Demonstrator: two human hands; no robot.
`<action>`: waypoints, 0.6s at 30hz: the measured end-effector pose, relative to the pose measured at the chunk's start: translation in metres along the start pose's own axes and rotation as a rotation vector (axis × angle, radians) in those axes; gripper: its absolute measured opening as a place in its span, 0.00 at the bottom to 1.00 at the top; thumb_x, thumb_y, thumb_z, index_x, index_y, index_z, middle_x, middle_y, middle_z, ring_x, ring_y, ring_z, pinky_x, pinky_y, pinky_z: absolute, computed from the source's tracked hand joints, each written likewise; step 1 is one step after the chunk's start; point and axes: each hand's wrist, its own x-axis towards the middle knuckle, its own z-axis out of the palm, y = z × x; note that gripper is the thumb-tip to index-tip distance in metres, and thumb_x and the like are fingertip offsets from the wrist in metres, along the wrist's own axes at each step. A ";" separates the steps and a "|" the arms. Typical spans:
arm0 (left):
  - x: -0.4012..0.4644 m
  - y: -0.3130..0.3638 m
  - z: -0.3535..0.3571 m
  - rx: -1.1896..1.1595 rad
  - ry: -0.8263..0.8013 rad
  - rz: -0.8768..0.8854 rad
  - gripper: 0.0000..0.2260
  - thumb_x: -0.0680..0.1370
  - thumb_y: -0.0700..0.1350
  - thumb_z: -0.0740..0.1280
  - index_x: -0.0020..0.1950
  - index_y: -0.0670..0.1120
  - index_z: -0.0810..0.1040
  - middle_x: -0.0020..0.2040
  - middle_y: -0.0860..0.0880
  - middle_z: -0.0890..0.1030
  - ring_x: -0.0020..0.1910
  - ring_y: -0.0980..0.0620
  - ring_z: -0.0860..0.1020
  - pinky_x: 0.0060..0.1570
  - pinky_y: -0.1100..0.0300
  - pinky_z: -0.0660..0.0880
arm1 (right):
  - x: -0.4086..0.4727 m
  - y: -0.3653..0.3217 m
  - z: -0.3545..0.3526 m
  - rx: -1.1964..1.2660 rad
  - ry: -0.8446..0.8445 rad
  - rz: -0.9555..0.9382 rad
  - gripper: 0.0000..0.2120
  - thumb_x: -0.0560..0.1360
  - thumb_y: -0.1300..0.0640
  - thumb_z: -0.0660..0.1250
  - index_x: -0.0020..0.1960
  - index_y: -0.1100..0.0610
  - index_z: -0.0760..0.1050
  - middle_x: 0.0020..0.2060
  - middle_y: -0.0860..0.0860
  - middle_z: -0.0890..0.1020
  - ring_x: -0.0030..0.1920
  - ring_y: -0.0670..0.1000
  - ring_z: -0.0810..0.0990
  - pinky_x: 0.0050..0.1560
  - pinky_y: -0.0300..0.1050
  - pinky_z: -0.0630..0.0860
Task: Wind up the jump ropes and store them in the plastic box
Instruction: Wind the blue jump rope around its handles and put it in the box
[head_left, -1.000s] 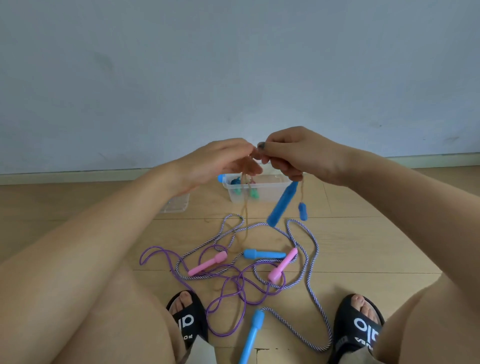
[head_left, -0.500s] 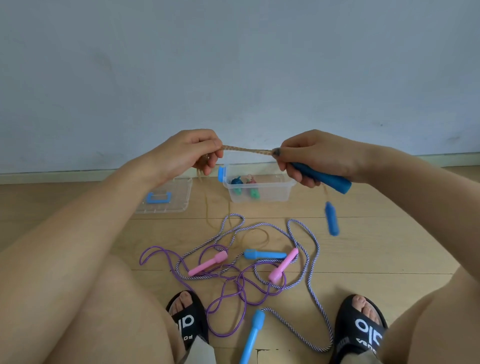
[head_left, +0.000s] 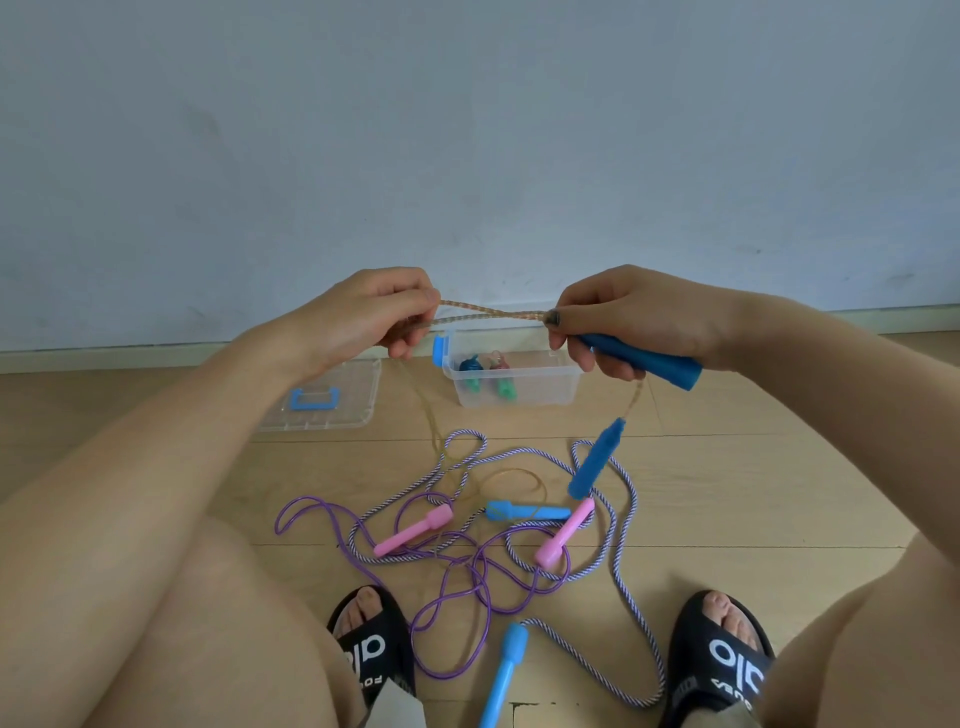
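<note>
Above the wooden floor (head_left: 727, 493), both hands held up before a pale wall (head_left: 467, 130). Left hand (head_left: 363, 317): fingers curled, pinching two strands of a tan jump rope (head_left: 493, 313). Right hand (head_left: 634, 317): fingers wrapped round a dark blue handle (head_left: 654, 361), thumb also pressing the rope strands at the handle's top. Rope runs taut between the hands. A second dark blue handle (head_left: 595, 460) dangles from a short length of tan rope below the right hand; more tan rope trails down from the left hand to a loop on the floor.

Plastic box (head_left: 511, 374), clear, open, sits on the floor at the far side near the wall, just beneath the hands; blue and green handles visible inside. Its clear lid (head_left: 324, 400) with blue grip lies flat to the left of it, apart.

Near side, between two black sandals (head_left: 719, 660): tangle of a purple jump rope (head_left: 452, 603) with two pink handles (head_left: 413, 531) and a striped jump rope (head_left: 623, 587) with light blue handles (head_left: 501, 675), the two ropes crossing over each other.
</note>
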 end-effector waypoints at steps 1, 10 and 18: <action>-0.001 0.000 0.000 -0.008 -0.009 0.011 0.08 0.82 0.43 0.63 0.44 0.42 0.75 0.36 0.44 0.76 0.31 0.52 0.71 0.48 0.48 0.76 | 0.000 0.001 0.000 0.005 0.004 -0.001 0.13 0.81 0.53 0.61 0.48 0.62 0.79 0.33 0.53 0.79 0.26 0.51 0.72 0.28 0.43 0.70; 0.004 -0.020 -0.011 0.239 -0.018 0.031 0.02 0.78 0.43 0.70 0.47 0.46 0.79 0.37 0.50 0.80 0.35 0.55 0.77 0.41 0.64 0.74 | 0.000 0.003 -0.005 0.018 -0.061 0.038 0.12 0.80 0.55 0.62 0.46 0.62 0.79 0.32 0.55 0.77 0.26 0.51 0.71 0.27 0.42 0.69; 0.009 -0.052 -0.032 0.639 0.108 -0.069 0.03 0.79 0.48 0.67 0.48 0.49 0.77 0.43 0.51 0.79 0.42 0.51 0.78 0.43 0.59 0.74 | 0.002 0.006 -0.006 -0.046 -0.082 0.068 0.13 0.81 0.55 0.62 0.45 0.63 0.78 0.30 0.54 0.78 0.30 0.53 0.78 0.38 0.43 0.77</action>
